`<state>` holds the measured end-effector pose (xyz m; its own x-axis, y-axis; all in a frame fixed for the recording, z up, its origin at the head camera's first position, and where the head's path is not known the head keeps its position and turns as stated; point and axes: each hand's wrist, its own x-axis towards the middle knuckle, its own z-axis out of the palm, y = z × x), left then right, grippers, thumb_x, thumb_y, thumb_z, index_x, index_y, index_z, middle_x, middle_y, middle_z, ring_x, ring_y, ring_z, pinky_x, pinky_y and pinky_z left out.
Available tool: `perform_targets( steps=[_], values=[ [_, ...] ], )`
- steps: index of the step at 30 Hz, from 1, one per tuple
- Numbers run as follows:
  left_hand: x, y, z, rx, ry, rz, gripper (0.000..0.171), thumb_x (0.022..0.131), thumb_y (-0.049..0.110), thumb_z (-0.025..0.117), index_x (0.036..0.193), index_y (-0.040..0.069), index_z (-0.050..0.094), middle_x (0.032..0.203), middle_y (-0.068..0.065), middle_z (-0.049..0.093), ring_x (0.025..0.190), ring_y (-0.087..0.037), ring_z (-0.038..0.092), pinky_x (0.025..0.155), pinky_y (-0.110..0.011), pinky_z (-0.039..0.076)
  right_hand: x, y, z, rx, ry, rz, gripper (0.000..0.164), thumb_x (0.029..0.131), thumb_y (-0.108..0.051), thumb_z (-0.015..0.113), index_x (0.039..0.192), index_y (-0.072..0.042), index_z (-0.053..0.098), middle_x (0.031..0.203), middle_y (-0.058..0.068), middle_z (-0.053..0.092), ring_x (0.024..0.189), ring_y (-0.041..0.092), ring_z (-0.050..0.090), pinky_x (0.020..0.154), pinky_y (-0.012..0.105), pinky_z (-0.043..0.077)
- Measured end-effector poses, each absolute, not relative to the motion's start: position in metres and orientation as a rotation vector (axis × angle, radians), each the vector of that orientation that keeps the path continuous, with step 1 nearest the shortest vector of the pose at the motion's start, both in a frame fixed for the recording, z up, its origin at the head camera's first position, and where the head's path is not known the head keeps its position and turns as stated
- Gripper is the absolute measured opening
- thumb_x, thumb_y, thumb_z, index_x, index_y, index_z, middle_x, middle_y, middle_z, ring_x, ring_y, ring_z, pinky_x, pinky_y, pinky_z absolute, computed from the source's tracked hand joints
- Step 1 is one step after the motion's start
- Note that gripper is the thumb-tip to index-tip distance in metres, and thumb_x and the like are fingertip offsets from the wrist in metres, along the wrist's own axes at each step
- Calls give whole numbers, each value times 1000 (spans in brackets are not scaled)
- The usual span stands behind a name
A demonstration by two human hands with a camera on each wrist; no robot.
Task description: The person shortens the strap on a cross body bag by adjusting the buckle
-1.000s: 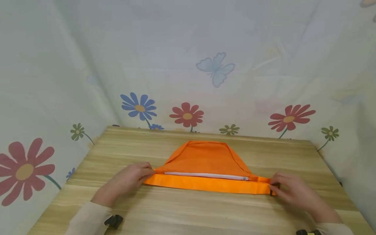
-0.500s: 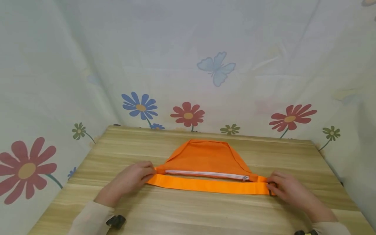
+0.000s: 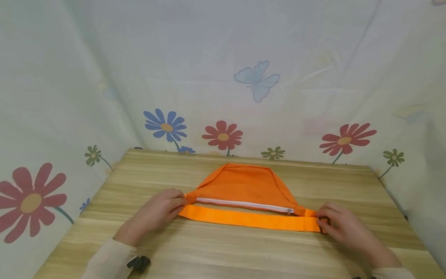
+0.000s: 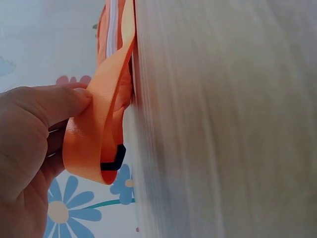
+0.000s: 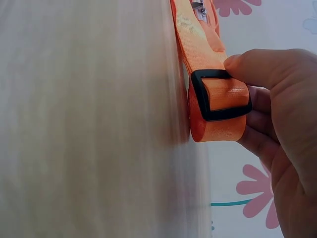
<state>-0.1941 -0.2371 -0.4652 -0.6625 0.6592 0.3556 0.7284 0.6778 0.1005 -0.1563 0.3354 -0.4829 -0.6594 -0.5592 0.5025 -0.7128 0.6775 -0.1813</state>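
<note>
An orange waist bag (image 3: 247, 184) lies flat on the table, its white zipper (image 3: 240, 204) running along the near side with the pull at the right end. The bright orange strap (image 3: 244, 219) stretches in front of it, looped back at both ends. My left hand (image 3: 156, 209) pinches the left loop between thumb and fingers; a black clip (image 4: 115, 158) shows on that loop in the left wrist view. At the other end, my right hand (image 3: 346, 224) pinches the strap by its black slide buckle (image 5: 222, 94), thumb on the buckle's edge.
The wood-grain table (image 3: 223, 255) reaches back to a pale curtain (image 3: 195, 46) printed with flowers and a butterfly. Curtain also hangs along the left and right sides. A black wrist mount (image 3: 138, 264) sits on the left sleeve.
The bag's left end has shifted slightly away with my left hand, and the gap between zipper and strap has widened. Both hands keep their hold on the strap ends.
</note>
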Motion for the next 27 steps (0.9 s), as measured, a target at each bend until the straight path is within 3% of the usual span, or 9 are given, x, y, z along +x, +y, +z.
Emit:
perform_targets(
  steps=[7,16,27],
  values=[
    [-195,-238,-467,-1142,-2444,-382,14,87,6,87,99,13,82,94,6,72,87,-14,66,81,-36,58,-156,335,-482,1009,-2462,534,46,67,4,96,102,-20,78,98,-12,71,83,2,60,77,9,47],
    [-194,-243,-463,-1153,-2507,-360,12,89,8,86,98,15,83,93,7,74,85,-13,67,80,-37,56,-154,337,-483,971,-2501,521,42,70,2,96,100,-22,78,97,-13,71,82,0,59,76,7,46],
    [-192,-245,-457,-1150,-2651,-289,6,94,12,82,97,16,83,92,7,76,83,-13,69,78,-35,55,-151,339,-476,779,-2716,510,34,80,-6,94,98,-27,75,95,-23,66,81,-6,53,70,22,55]
  ],
)
